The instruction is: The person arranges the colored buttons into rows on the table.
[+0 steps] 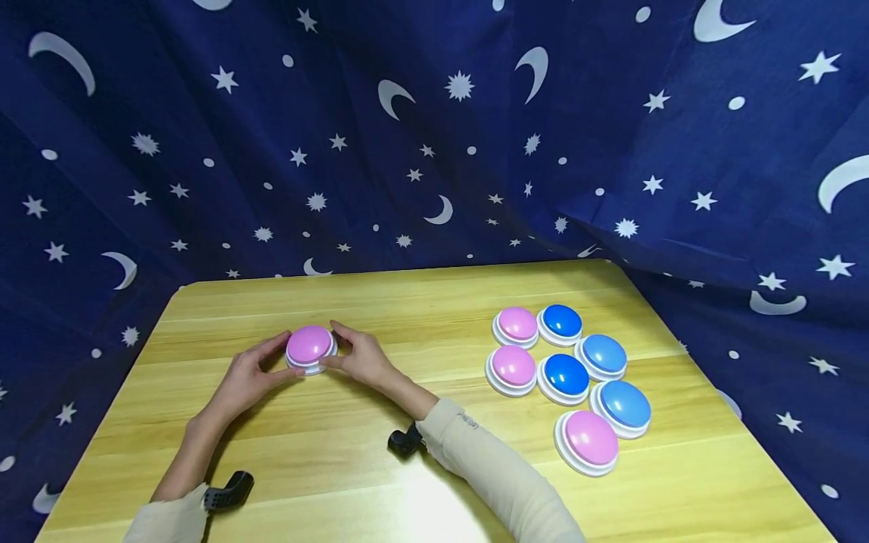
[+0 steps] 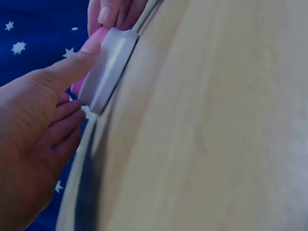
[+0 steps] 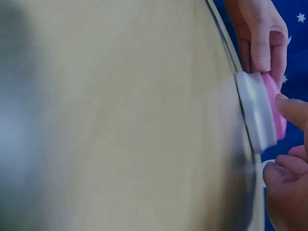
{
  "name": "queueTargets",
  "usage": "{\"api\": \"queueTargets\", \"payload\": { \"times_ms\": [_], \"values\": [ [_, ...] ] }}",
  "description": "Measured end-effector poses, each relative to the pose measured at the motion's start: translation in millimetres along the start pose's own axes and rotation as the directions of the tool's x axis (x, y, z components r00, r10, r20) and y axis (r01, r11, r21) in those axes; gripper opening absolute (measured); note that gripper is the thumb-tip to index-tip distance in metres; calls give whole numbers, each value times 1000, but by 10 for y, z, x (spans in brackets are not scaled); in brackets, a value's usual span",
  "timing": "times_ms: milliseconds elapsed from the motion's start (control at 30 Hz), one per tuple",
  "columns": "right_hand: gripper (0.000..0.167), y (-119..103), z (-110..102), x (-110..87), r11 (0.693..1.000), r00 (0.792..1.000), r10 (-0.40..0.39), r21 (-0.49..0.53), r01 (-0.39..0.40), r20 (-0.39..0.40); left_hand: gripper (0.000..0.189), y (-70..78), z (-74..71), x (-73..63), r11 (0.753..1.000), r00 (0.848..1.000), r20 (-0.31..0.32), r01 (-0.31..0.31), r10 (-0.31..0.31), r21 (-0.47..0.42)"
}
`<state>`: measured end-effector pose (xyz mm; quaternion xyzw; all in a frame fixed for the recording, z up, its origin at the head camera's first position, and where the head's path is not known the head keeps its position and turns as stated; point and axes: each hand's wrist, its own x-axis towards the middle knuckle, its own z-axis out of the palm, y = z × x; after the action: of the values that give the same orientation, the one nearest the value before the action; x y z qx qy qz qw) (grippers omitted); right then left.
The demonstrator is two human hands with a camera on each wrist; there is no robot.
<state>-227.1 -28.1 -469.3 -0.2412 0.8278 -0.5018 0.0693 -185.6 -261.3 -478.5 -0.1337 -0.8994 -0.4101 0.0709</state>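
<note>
A pink dome push button (image 1: 308, 345) with a white base sits on the left half of the wooden table, dome up. My left hand (image 1: 247, 381) grips its left side, thumb at the front and fingers farther back. From the right, my right hand (image 1: 366, 358) holds the same button between thumb and forefinger. The left wrist view shows the white base (image 2: 111, 62) edge-on, close against the tabletop, with the left thumb (image 2: 77, 67) across its side. In the right wrist view the pink dome (image 3: 275, 108) lies between both hands.
On the right of the table (image 1: 407, 302) stand several similar buttons: three pink ones (image 1: 513, 365), two dark blue ones (image 1: 567, 374) and two light blue ones (image 1: 626, 403). A dark blue curtain (image 1: 407, 151) with moons and stars hangs behind and beside the table.
</note>
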Motion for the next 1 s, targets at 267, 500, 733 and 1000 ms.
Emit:
{"api": "queueTargets", "payload": {
  "times_ms": [267,500,733,1000],
  "values": [
    [76,-45,-451,-262,1000,1000,10,16,-10,-24,77,392,15,163,998,991,-120,-63,65,20],
    [74,-42,-1102,-736,986,989,39,165,-15,-142,80,904,434,409,976,975,-60,-214,212,-31],
    [74,57,-1758,-1325,979,955,80,205,-21,-284,79,1354,975,577,948,950,71,-296,305,-119],
    [78,266,-2141,-1908,964,893,261,151,-219,-368,79,1708,1611,683,923,906,207,-329,368,-201]
  ]
}}
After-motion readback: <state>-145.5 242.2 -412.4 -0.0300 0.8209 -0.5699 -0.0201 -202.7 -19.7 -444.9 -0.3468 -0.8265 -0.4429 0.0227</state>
